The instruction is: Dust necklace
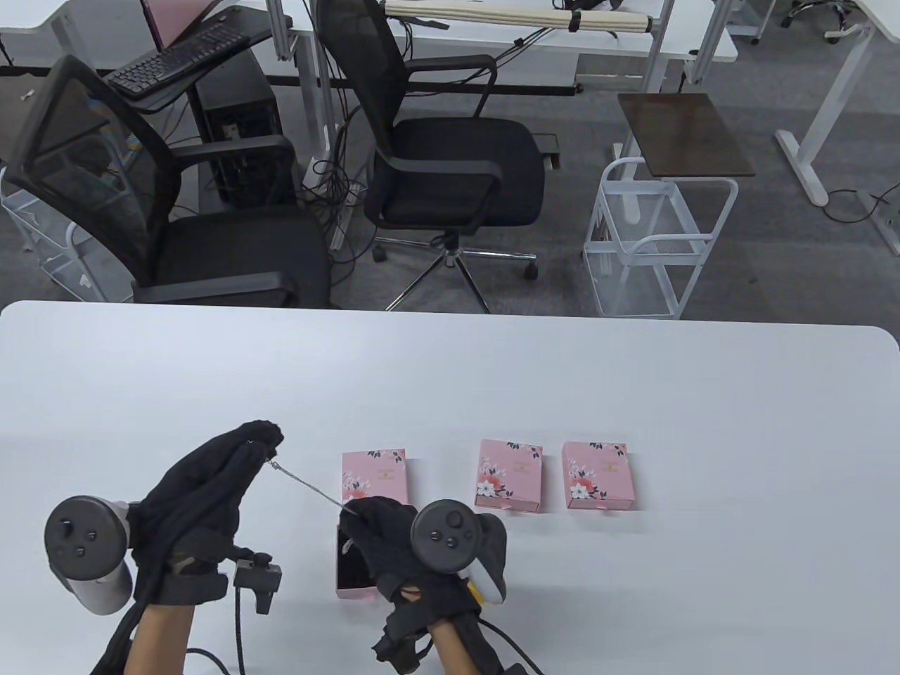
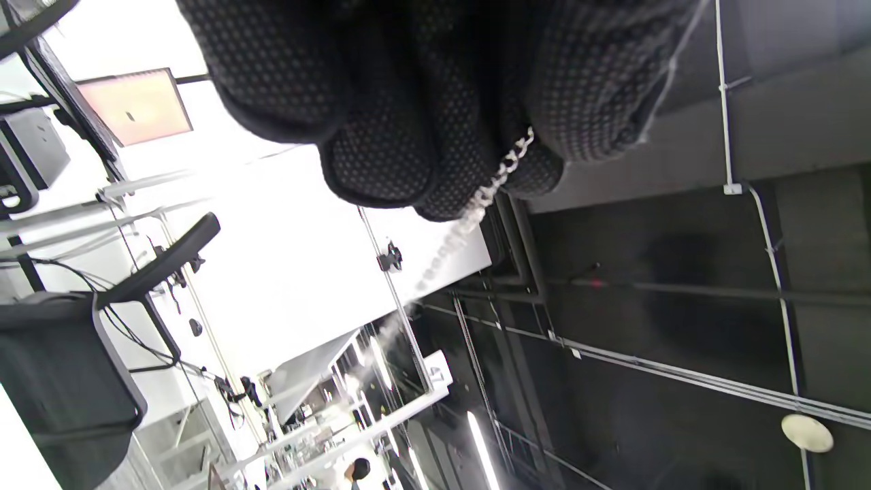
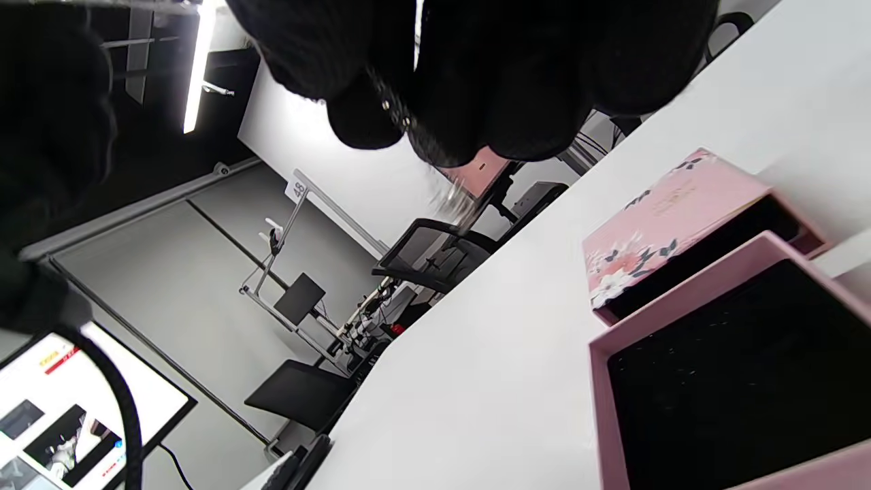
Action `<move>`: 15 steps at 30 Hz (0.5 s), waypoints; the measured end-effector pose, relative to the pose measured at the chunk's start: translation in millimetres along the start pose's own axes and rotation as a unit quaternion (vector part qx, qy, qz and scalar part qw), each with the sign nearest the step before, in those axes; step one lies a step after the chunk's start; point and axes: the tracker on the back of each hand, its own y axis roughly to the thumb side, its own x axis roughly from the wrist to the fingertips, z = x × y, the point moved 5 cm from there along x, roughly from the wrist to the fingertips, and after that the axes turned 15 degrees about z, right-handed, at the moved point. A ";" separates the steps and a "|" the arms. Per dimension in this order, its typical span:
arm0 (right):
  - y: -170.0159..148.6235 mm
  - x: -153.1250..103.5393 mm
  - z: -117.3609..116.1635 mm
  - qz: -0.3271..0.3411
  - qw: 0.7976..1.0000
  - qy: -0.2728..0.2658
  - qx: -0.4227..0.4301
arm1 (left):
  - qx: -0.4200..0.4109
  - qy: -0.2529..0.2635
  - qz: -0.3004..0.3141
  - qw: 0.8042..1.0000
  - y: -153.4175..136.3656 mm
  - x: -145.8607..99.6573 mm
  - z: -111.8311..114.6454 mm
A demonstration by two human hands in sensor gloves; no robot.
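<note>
Table view has the white table with three pink floral boxes: two closed ones on the right, and a sleeve just beyond the open black-lined tray near the middle. Left hand pinches one end of the silver necklace chain, right hand pinches the other, so it's stretched taut between them above the table, over the tray's left side.
</note>
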 end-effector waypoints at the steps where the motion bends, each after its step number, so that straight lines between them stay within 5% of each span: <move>1: -2.2 -1.3 2.9 -0.002 1.000 -0.004 0.008 | 0.001 0.003 -0.002 1.000 -1.5 0.0 -2.3; 9: -10.2 -14.1 43.0 -0.023 0.995 -0.082 0.043 | 0.010 0.040 -0.019 0.999 -11.2 -1.0 -23.1; 15: 27.9 -15.9 87.0 0.003 0.975 -0.217 0.043 | 0.047 0.014 -0.017 0.999 -10.8 0.5 -15.4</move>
